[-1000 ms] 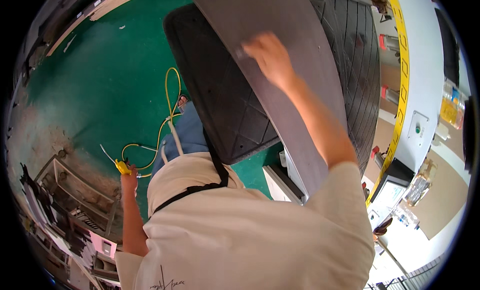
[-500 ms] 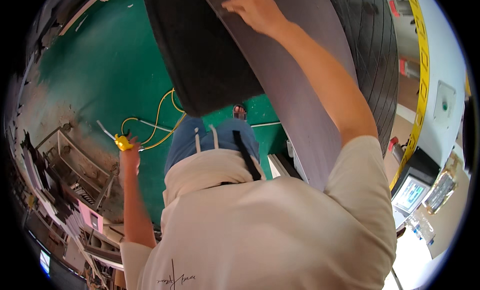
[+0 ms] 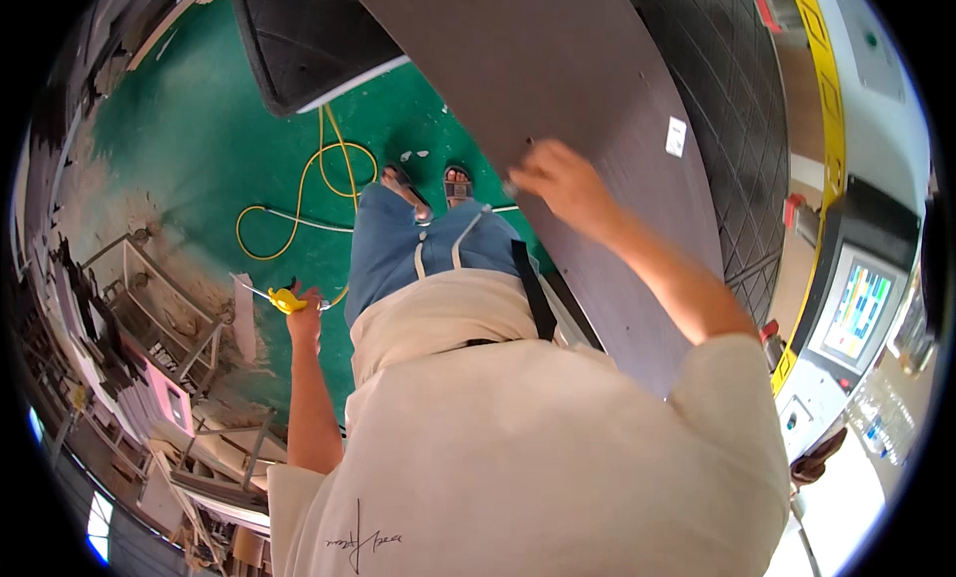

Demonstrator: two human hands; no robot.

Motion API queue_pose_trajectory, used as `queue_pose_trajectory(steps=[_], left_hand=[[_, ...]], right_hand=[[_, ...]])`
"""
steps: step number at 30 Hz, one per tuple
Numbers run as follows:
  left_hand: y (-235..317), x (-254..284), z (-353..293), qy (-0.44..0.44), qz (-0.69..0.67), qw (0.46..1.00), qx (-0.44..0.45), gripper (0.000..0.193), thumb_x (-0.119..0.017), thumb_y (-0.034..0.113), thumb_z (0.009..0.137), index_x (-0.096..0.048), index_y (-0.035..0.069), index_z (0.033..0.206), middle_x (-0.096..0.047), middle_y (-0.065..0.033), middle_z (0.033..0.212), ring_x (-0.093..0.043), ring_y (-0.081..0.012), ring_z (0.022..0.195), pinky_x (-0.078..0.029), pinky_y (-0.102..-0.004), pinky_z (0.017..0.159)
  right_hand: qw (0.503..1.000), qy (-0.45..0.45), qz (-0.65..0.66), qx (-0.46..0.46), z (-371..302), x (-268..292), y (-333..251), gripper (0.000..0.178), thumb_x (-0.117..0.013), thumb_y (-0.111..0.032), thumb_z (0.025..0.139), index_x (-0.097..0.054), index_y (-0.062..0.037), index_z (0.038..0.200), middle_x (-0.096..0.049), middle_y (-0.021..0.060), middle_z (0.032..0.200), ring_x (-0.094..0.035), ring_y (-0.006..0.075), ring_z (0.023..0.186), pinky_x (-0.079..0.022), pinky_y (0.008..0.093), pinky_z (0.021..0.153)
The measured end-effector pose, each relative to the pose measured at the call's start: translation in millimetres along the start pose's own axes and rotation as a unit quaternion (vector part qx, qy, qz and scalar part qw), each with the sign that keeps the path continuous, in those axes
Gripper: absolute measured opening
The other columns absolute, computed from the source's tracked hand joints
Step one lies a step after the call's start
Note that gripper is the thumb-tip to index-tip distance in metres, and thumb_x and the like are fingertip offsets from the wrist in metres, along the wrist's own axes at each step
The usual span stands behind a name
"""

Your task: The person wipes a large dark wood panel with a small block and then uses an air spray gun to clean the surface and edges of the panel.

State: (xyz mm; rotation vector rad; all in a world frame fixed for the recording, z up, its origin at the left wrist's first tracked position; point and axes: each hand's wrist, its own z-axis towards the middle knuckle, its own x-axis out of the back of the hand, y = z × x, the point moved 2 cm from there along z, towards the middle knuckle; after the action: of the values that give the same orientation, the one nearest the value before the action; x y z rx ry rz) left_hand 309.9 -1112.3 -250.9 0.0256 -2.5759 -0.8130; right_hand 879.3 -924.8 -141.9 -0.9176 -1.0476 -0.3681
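A yellow air blow gun (image 3: pixel 287 299) with a thin metal nozzle sits in my left hand (image 3: pixel 305 321), low on the left above the green floor. Its yellow hose (image 3: pixel 269 256) loops across the floor. My right hand (image 3: pixel 566 187) is over the left edge of a long dark brown board (image 3: pixel 597 109), with its fingers loosely bent and slightly apart. Small dark spots, perhaps holes, mark the board, and a white label (image 3: pixel 675 136) lies on its right part. Whether my right fingertips touch the board is unclear.
A black ribbed surface (image 3: pixel 687 59) runs along the board's right side. Beyond it are a yellow-edged machine (image 3: pixel 830 89) and a lit screen (image 3: pixel 853 304). A black padded panel (image 3: pixel 309 39) juts out at the upper left. Metal racks (image 3: pixel 159 298) and scrap stand left.
My right hand has come nearer to me along the board. The view has shifted, uncovering more floor, both feet and the white label. The blow gun stays in my left hand.
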Motion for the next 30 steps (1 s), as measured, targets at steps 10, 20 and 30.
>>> queue_pose_trajectory(steps=[10, 20, 30], left_hand=[[7.4, 11.1, -35.7, -0.008, 0.237, 0.954, -0.182, 0.047, -0.065, 0.014, 0.092, -0.064, 0.005, 0.138, -0.07, -0.0099, 0.133, -0.068, -0.0225, 0.114, -0.051, -0.035, 0.098], [-111.4, -20.7, -98.9, -0.1, 0.166, 0.971, -0.141, 0.035, -0.063, 0.007, 0.092, -0.067, -0.002, 0.125, -0.055, -0.0068, 0.156, -0.064, -0.0152, 0.095, -0.052, -0.0285, 0.085], [-282.4, 22.7, -145.1, -0.116, 0.294, 0.948, -0.042, 0.058, -0.064, 0.015, 0.093, -0.054, 0.008, 0.151, -0.073, -0.0068, 0.103, -0.065, -0.0157, 0.089, -0.051, -0.0313, 0.081]], right_hand=[[0.995, 0.092, -0.026, -0.004, 134.5, -34.8, 50.3, 0.018, -0.067, -0.007, 0.085, -0.077, -0.0124, 0.098, -0.064, 0.0055, 0.1, -0.06, 0.0292, 0.106, -0.056, 0.0409, 0.089], [0.997, 0.046, 0.037, -0.05, -272.4, 20.1, -94.2, 0.035, -0.072, 0.004, 0.077, -0.075, -0.0083, 0.11, -0.064, 0.0114, 0.102, -0.06, 0.033, 0.106, -0.055, 0.0429, 0.086], [0.981, 0.142, -0.069, -0.109, -367.7, 8.9, -119.6, 0.045, -0.075, 0.005, 0.075, -0.075, -0.0144, 0.116, -0.065, 0.0119, 0.103, -0.063, 0.0344, 0.099, -0.055, 0.0446, 0.081]])
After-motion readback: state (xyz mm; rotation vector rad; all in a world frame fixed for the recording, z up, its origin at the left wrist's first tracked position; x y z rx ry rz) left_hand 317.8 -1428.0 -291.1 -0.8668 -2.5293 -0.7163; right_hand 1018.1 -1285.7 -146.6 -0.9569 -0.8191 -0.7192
